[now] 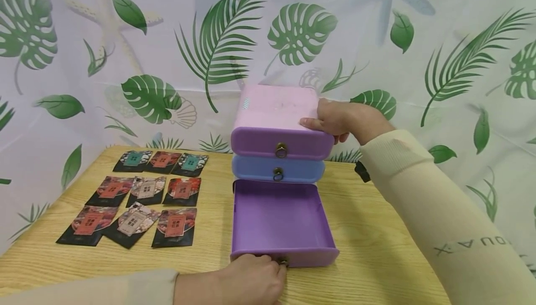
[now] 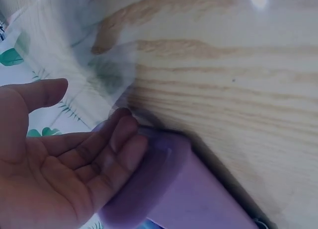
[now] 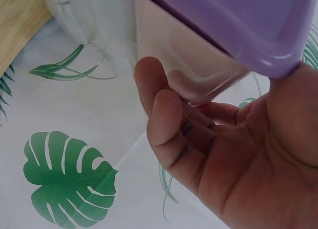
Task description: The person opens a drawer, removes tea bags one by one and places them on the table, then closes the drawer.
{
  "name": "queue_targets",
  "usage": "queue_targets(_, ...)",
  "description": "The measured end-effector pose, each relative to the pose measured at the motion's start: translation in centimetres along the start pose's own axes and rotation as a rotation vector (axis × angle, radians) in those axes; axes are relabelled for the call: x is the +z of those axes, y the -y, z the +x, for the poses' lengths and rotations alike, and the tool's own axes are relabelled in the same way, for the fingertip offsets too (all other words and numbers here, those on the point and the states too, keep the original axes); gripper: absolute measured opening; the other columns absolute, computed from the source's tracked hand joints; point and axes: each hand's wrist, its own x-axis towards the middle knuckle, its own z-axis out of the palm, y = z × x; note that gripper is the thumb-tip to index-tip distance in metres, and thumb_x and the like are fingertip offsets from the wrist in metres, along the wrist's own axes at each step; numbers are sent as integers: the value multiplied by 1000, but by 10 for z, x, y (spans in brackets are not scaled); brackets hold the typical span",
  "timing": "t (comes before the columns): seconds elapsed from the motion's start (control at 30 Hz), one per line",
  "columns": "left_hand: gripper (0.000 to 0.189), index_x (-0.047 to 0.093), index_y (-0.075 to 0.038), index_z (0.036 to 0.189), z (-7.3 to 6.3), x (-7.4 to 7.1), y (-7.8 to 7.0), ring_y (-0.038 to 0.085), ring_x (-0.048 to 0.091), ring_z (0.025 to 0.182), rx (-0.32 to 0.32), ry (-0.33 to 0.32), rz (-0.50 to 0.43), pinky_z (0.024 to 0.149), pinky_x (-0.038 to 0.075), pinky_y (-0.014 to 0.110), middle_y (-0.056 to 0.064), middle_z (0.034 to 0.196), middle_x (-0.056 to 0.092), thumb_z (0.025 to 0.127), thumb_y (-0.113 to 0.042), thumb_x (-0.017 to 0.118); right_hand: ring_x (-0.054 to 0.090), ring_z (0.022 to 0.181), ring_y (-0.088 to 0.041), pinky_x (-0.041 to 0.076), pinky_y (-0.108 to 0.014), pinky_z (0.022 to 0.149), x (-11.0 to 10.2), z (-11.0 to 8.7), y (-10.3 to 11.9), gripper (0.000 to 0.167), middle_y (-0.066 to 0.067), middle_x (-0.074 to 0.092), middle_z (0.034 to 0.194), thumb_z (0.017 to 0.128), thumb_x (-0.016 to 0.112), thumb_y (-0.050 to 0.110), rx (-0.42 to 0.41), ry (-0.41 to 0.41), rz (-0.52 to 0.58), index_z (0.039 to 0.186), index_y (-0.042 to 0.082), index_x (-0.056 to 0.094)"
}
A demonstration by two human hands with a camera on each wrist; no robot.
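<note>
A small storage drawer unit [image 1: 278, 105] with a pink top stands on the table, a purple drawer front above a blue one [image 1: 255, 168], each with a ring knob. Its lowest purple drawer [image 1: 276, 216] is pulled far out, and nothing shows inside. My left hand [image 1: 253, 279] lies at that drawer's front beside the knob; in the left wrist view its fingers [image 2: 107, 177] are loosely bent against the purple panel, thumb apart. My right hand [image 1: 339, 116] grips the unit's upper right side, thumb on top. The right wrist view shows its other fingers [image 3: 169, 119] curled by the pink side.
Left of the unit, several dark packets [image 1: 182, 188] with red, teal and beige labels lie flat in three rows on the wooden table [image 1: 368, 221]. A leaf-print cloth [image 1: 159, 54] hangs behind. A small black object [image 1: 362, 171] shows near the right forearm.
</note>
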Motion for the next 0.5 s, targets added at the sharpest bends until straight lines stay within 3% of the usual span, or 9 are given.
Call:
queue_targets(0.13, 41, 64, -15, 85, 2, 0, 0, 7, 53, 63, -73, 51, 37, 45, 40, 24, -7, 74, 60, 86, -56, 66, 65, 67, -25, 55, -36, 63, 0, -1, 1, 57, -17, 62, 86, 106, 39, 47, -11, -3, 7, 121, -8, 38)
queue_targets(0.27, 35, 65, -16, 84, 4, -2, 3, 10, 53, 65, -103, 90, 34, 47, 42, 26, -6, 77, 62, 86, -51, 67, 66, 68, -27, 56, -36, 63, 1, -2, 2, 55, -16, 62, 87, 106, 39, 46, -10, -5, 18, 118, -7, 39)
queue_targets(0.5, 30, 64, -17, 78, 5, -3, 3, 12, 57, 66, -124, 44, 45, 47, 44, 29, -5, 75, 62, 85, -46, 68, 65, 71, -26, 54, -35, 65, 1, -1, 2, 59, -17, 63, 88, 106, 38, 47, 19, 8, 22, 127, -8, 35)
